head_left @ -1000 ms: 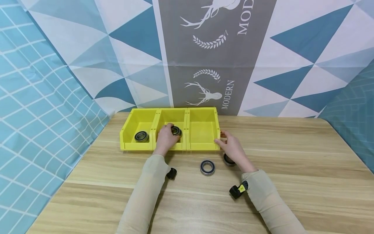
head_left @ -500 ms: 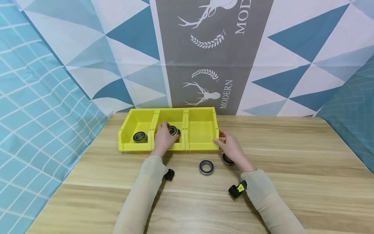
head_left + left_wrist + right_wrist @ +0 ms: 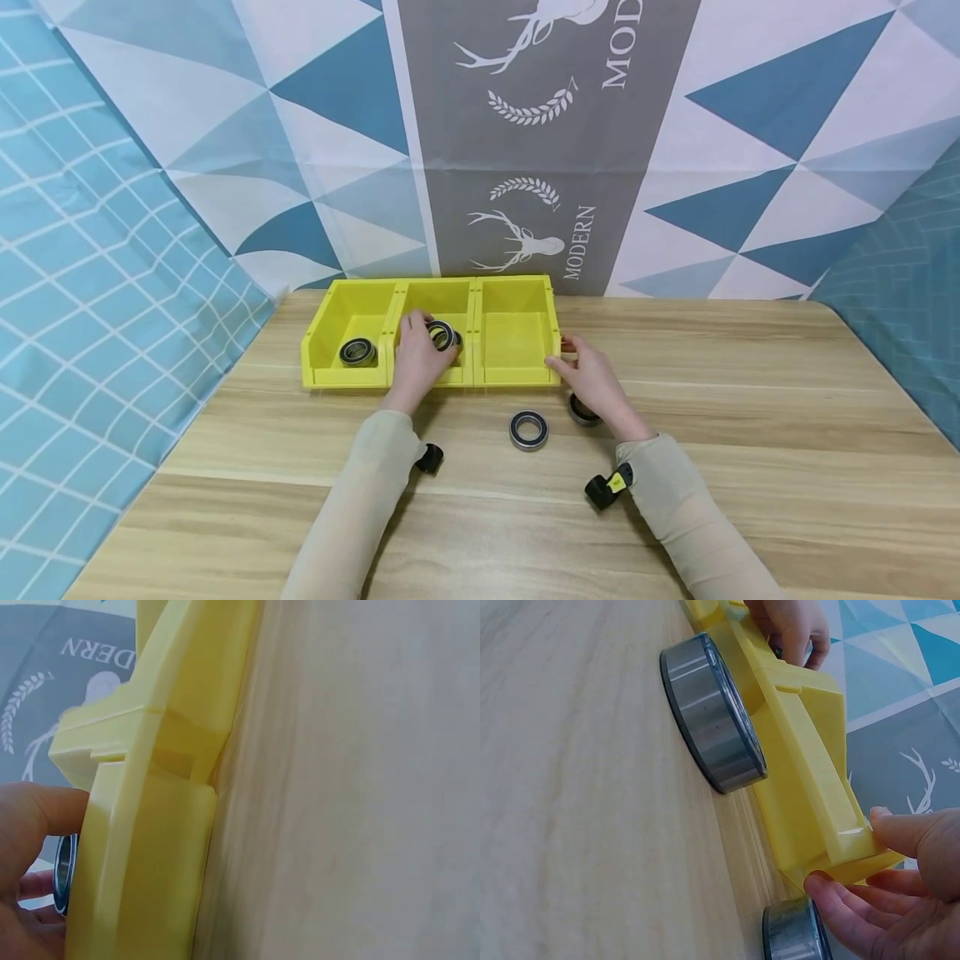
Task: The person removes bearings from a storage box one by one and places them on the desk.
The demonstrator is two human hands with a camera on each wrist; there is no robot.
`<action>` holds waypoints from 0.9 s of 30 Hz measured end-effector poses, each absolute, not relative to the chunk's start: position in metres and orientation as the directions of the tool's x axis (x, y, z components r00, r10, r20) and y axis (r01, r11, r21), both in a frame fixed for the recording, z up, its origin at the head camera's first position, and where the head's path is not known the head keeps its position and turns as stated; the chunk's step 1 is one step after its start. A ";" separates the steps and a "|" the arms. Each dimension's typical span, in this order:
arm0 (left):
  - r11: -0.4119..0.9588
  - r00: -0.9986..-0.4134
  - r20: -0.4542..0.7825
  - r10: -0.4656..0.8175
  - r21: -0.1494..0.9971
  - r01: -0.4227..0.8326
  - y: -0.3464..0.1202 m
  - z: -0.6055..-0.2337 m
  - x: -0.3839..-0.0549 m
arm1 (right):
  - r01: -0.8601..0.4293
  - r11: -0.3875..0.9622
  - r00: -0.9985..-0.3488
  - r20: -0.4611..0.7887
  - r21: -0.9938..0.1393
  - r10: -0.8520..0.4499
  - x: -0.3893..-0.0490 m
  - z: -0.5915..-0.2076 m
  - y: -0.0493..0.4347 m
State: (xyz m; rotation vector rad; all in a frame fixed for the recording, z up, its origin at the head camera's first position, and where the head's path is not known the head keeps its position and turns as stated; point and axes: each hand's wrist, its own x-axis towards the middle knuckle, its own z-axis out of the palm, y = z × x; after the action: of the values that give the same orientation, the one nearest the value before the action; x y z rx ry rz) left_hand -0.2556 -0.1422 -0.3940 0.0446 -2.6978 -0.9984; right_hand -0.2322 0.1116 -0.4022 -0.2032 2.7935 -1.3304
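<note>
Three yellow bins stand joined in a row. In the middle bin (image 3: 442, 293), my left hand (image 3: 420, 357) holds a ball bearing (image 3: 441, 335), tilted up. Another dark ring shows partly behind it. The left wrist view catches the bearing's rim (image 3: 66, 874) between thumb and fingers, over the bin's front. My right hand (image 3: 596, 379) grips the side wall of the right bin (image 3: 517, 333) near its front corner, thumb on the front rim. Beside that hand lies a bearing (image 3: 581, 411), partly hidden by it. Another bearing (image 3: 528, 431) lies flat before the bins.
Bearings (image 3: 357, 352) sit in the left bin (image 3: 345, 377), apparently stacked. The wooden table (image 3: 787, 433) extends to both sides and toward me. A patterned cloth wall (image 3: 517, 158) rises behind the bins, with a blue cloth (image 3: 97, 250) at the left.
The bearing in my left hand has tilted up and shifted slightly left, apart from the ring behind it. My right hand keeps its place on the bin. The head view has shifted slightly.
</note>
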 end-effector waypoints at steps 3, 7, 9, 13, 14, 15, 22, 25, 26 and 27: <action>0.771 -0.964 0.244 -0.104 0.632 0.077 -0.142 -0.393 -0.252 | -0.105 0.622 -0.990 0.022 -0.776 -0.139 -0.232 -0.401 0.111; 0.787 -0.968 0.234 -0.089 0.613 0.076 -0.141 -0.392 -0.248 | -0.107 0.618 -0.990 0.024 -0.779 -0.140 -0.232 -0.401 0.110; 0.791 -0.969 0.230 -0.086 0.607 0.074 -0.141 -0.392 -0.246 | -0.105 0.617 -0.990 0.023 -0.779 -0.140 -0.231 -0.401 0.110; 0.803 -0.969 0.236 -0.074 0.590 0.082 -0.141 -0.390 -0.243 | -0.107 0.614 -0.990 0.026 -0.782 -0.140 -0.230 -0.401 0.109; 0.807 -0.969 0.238 -0.070 0.585 0.086 -0.141 -0.389 -0.242 | -0.108 0.613 -0.990 0.027 -0.783 -0.139 -0.230 -0.401 0.109; 0.809 -0.968 0.241 -0.065 0.580 0.090 -0.141 -0.389 -0.241 | -0.109 0.612 -0.990 0.028 -0.783 -0.140 -0.230 -0.401 0.110; 0.829 -0.966 0.258 -0.034 0.547 0.116 -0.140 -0.383 -0.236 | -0.108 0.611 -0.989 0.024 -0.784 -0.145 -0.230 -0.400 0.110; 0.841 -0.964 0.264 -0.015 0.524 0.131 -0.140 -0.380 -0.233 | -0.110 0.609 -0.989 0.024 -0.786 -0.147 -0.230 -0.400 0.110; 0.845 -0.965 0.263 -0.010 0.518 0.132 -0.140 -0.379 -0.232 | -0.110 0.609 -0.989 0.025 -0.786 -0.146 -0.231 -0.400 0.111; 0.849 -0.966 0.260 -0.005 0.512 0.133 -0.140 -0.379 -0.231 | -0.111 0.610 -0.989 0.026 -0.785 -0.146 -0.231 -0.400 0.111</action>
State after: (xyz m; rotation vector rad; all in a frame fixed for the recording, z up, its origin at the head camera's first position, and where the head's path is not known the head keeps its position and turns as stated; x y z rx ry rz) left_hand -0.2310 -0.1398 -0.3786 -0.0975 -2.7741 -0.7941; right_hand -0.2308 0.1106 -0.4004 -0.2221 2.7816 -1.3522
